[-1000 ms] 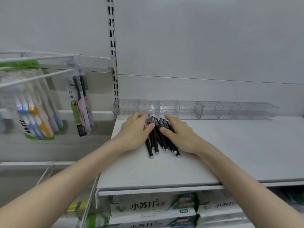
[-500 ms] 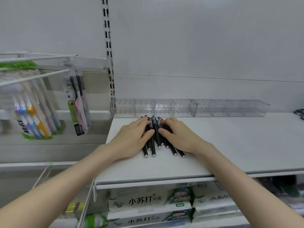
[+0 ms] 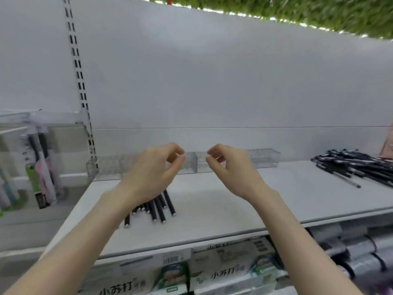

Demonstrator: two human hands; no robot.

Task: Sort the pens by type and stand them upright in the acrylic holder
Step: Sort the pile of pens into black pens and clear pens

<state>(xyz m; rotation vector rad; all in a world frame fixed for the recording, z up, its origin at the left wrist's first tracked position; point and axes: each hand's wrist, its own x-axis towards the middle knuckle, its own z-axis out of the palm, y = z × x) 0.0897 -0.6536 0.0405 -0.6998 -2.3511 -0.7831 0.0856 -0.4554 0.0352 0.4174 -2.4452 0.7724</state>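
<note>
Both bare hands are raised above the pale grey shelf board (image 3: 223,201), in front of the long clear acrylic holder with small square compartments (image 3: 191,165) that runs along the back wall. The left hand (image 3: 148,173) has its fingers curled with thumb and forefinger tips close together, and the right hand (image 3: 231,169) mirrors it; each grip is loosely pinched and appears to hold nothing. Below the left wrist a small bundle of matte black pens with silver end caps (image 3: 157,207) lies flat on the shelf, fanned slightly, none in the holder. Well apart, at the shelf's far right, a larger heap of black pens with clear tips (image 3: 357,165) lies loose. On the tier below, white and green boxes (image 3: 223,271) carry the printed characters 小苏打. At the left, packaged toothbrushes (image 3: 42,167) hang from a rack; their labels are too blurred to read.
</note>
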